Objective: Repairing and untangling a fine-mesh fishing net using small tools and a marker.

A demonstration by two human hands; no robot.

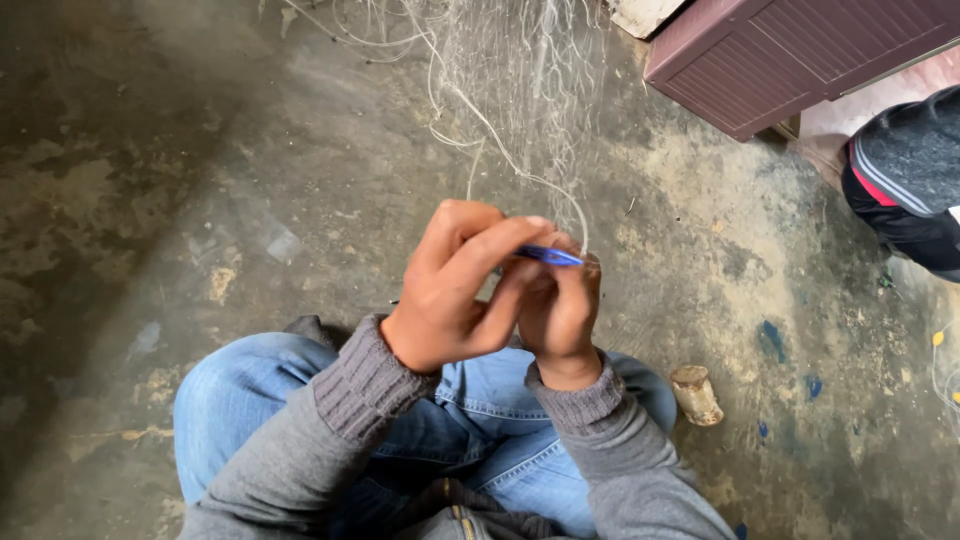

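- The person sits on a stained concrete floor (250, 180), knees in blue jeans (250, 400), both hands raised close together in front of the chest.
- The left hand (455, 285) pinches a slim blue netting needle (548, 256) between thumb and forefinger, its tip pointing toward the right hand.
- The right hand (562, 305) is closed around a white cord (500, 150) at the edge of a fine fishing net (520, 60), which hangs down from above and ahead.
- The step in hand looks like tying or mending a mesh: needle and cord meet just at the right fingertips.
- The next move likely calls for a steady pinch on the cord while the needle passes through, then a firm pull to tighten.
- A short wooden peg (696, 394) lies on the floor just beside the right knee; another person's dark sleeve (915, 170) shows at the far right, near a maroon panel (780, 55).
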